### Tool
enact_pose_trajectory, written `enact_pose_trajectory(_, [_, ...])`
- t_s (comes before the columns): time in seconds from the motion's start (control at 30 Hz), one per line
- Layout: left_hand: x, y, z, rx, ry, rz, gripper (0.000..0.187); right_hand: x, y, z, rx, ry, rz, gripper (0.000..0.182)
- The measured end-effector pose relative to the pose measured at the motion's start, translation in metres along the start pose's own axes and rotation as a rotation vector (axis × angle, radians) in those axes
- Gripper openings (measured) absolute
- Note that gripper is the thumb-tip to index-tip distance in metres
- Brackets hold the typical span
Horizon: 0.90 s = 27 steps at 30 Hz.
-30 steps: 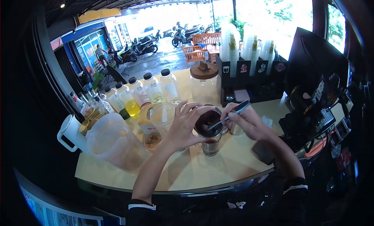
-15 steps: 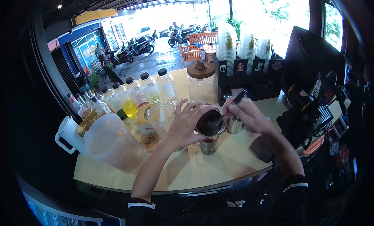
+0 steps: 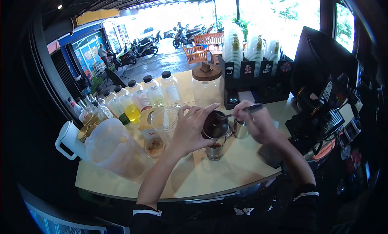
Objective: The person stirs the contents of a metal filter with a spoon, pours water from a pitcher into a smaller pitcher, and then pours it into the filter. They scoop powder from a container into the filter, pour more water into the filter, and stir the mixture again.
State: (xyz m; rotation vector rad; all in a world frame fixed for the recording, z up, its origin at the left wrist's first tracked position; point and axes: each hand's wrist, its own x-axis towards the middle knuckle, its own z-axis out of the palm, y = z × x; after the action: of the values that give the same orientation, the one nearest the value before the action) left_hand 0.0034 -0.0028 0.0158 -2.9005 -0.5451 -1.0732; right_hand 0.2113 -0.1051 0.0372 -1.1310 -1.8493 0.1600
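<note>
My left hand [image 3: 193,129] is wrapped round a round container of dark contents [image 3: 215,125], tilted above a small glass [image 3: 215,151] that stands on the counter [image 3: 182,181] with some brown liquid in it. My right hand [image 3: 254,120] grips a dark-handled utensil [image 3: 254,108], whose thin metal end reaches into the container's mouth. Just behind my right hand stands a metal cup [image 3: 241,130], partly hidden. A clear pitcher [image 3: 163,120] is to the left of my left hand, with a small bowl of brown powder [image 3: 154,146] before it.
A large frosted jug [image 3: 115,149] and a white pitcher [image 3: 69,139] stand at left. Bottles [image 3: 173,90] line the back, beside a wooden-lidded jar [image 3: 207,88]. Stacked cups [image 3: 232,48] sit in a black holder; a dark machine [image 3: 319,109] is at right. A person [image 3: 102,54] stands outside.
My right hand has turned, and the utensil's handle has swung from steeply upright to nearly level. The dark container is still held in my left hand over the glass.
</note>
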Motion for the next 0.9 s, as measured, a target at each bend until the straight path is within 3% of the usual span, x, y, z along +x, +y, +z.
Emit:
enact_pose_trajectory(0.13, [0.002,0.004,0.002,0.055,0.02,0.0,0.1,-0.007,-0.004,0.008,-0.015,-0.085,-0.009,0.009])
enact_pose_trajectory(0.47, [0.005,0.012,0.003,0.091,0.015,0.008,0.093,-0.007,0.003,0.011,-0.021,-0.056,-0.105,0.008])
enact_pose_trajectory(0.53, [0.004,0.013,0.003,0.071,0.018,0.005,0.092,-0.004,0.003,0.006,-0.08,0.065,-0.041,0.008])
enact_pose_trajectory(0.7, [0.003,0.013,0.003,0.053,0.045,0.021,0.092,-0.009,0.001,0.01,-0.027,-0.027,-0.139,0.007])
enact_pose_trajectory(0.77, [0.003,0.012,0.004,0.041,0.067,0.026,0.09,-0.008,0.003,0.007,-0.074,0.108,-0.071,0.006])
enact_pose_trajectory(0.9, [0.003,0.013,0.003,0.037,0.077,0.029,0.085,-0.01,0.0,0.007,-0.024,0.02,-0.073,0.006])
